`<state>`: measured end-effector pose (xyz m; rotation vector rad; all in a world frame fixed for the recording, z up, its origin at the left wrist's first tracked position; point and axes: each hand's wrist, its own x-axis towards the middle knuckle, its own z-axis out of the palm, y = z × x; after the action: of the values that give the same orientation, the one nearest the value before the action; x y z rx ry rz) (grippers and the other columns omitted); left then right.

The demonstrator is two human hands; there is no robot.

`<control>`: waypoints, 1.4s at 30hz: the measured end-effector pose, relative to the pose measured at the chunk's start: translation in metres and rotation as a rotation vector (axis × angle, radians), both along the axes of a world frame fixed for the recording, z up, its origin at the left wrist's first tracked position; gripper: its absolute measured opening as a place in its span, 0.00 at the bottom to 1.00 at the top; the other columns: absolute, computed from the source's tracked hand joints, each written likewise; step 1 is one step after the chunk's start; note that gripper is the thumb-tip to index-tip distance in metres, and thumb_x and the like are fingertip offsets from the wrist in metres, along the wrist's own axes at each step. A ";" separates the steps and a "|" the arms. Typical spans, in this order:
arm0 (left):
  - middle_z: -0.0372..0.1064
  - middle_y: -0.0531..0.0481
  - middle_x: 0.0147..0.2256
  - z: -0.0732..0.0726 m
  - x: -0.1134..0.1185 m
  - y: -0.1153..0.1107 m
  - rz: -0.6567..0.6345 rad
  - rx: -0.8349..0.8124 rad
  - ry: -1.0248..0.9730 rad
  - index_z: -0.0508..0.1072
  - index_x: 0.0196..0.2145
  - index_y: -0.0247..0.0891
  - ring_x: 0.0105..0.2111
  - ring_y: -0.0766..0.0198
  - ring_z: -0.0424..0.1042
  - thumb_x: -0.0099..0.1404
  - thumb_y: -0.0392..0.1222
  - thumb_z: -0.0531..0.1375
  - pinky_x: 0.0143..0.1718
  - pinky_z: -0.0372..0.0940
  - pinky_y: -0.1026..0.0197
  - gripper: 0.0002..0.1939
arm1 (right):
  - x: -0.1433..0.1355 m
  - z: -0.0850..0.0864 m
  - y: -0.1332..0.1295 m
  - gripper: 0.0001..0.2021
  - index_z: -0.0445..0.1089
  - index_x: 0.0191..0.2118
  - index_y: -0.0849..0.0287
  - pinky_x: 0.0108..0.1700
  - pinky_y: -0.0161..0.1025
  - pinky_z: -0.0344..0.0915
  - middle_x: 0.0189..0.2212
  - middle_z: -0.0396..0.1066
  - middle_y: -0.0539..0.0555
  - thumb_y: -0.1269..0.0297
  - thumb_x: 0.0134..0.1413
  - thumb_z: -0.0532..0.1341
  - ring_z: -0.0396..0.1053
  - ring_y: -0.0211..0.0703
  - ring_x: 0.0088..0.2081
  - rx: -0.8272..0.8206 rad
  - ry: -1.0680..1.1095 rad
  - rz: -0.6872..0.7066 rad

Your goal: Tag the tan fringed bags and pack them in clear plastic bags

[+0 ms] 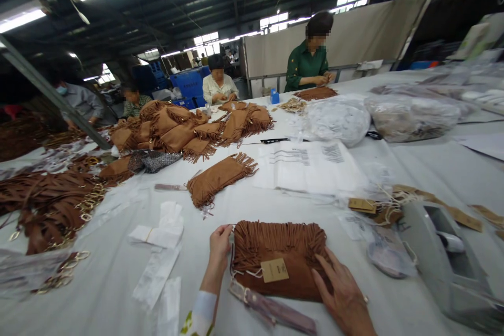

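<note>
A brown suede fringed bag (283, 278) lies on the white table in front of me, its fringe along the top edge. Pinched at the bag's upper left corner, my left hand (219, 244) has its fingers closed there. Flat across the bag's right side rests my right hand (342, 289), fingers spread. A kraft paper tag (274, 270) on a white string lies on the bag's front. Along its lower edge runs a strap (271, 307) with a buckle, partly wrapped in mauve-looking plastic.
A tape dispenser (444, 257) and loose tags (362, 205) stand at right. White paper strips (161, 247) lie at left, near brown straps with metal clasps (59, 205). Another tan fringed bag (222, 178) lies ahead, before a bag pile (173, 126). Several co-workers sit or stand beyond.
</note>
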<state>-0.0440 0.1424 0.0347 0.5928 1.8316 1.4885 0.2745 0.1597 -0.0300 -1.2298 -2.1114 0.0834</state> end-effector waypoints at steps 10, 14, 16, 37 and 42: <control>0.64 0.53 0.18 -0.002 0.032 -0.025 -0.256 -0.137 0.420 0.66 0.17 0.39 0.23 0.64 0.62 0.57 0.54 0.58 0.28 0.51 0.62 0.19 | -0.001 0.002 -0.001 0.21 0.63 0.56 0.57 0.50 0.53 0.68 0.57 0.63 0.64 0.53 0.62 0.52 0.68 0.55 0.50 0.004 -0.001 -0.001; 0.64 0.52 0.19 0.003 0.042 -0.037 -0.312 -0.190 0.603 0.64 0.17 0.41 0.23 0.62 0.62 0.60 0.55 0.58 0.28 0.50 0.61 0.20 | -0.001 0.002 -0.001 0.21 0.64 0.56 0.57 0.49 0.53 0.69 0.56 0.64 0.64 0.52 0.62 0.52 0.68 0.54 0.49 0.006 0.015 -0.003; 0.64 0.51 0.20 0.006 0.038 -0.042 -0.332 -0.207 0.774 0.64 0.19 0.42 0.23 0.62 0.63 0.63 0.56 0.55 0.28 0.51 0.60 0.21 | -0.001 0.002 -0.001 0.21 0.64 0.56 0.57 0.49 0.53 0.69 0.56 0.64 0.64 0.52 0.62 0.52 0.68 0.55 0.49 0.003 0.012 -0.006; 0.43 0.35 0.66 -0.049 0.024 -0.044 -0.536 0.016 1.249 0.51 0.65 0.42 0.64 0.40 0.47 0.61 0.55 0.57 0.59 0.49 0.32 0.38 | -0.003 0.023 -0.020 0.16 0.68 0.52 0.57 0.54 0.52 0.67 0.58 0.64 0.63 0.63 0.59 0.57 0.66 0.53 0.54 -0.116 -0.029 -0.113; 0.63 0.38 0.59 -0.061 0.058 -0.083 -0.649 0.219 1.579 0.67 0.56 0.50 0.61 0.37 0.54 0.52 0.52 0.67 0.57 0.51 0.33 0.34 | -0.004 0.022 -0.026 0.17 0.68 0.53 0.58 0.55 0.53 0.66 0.58 0.64 0.63 0.64 0.58 0.58 0.65 0.54 0.55 -0.165 -0.035 -0.121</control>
<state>0.0136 0.0597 -0.0258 2.6742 1.9832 0.6283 0.2701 0.1335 -0.0076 -1.4635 -2.0882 0.1861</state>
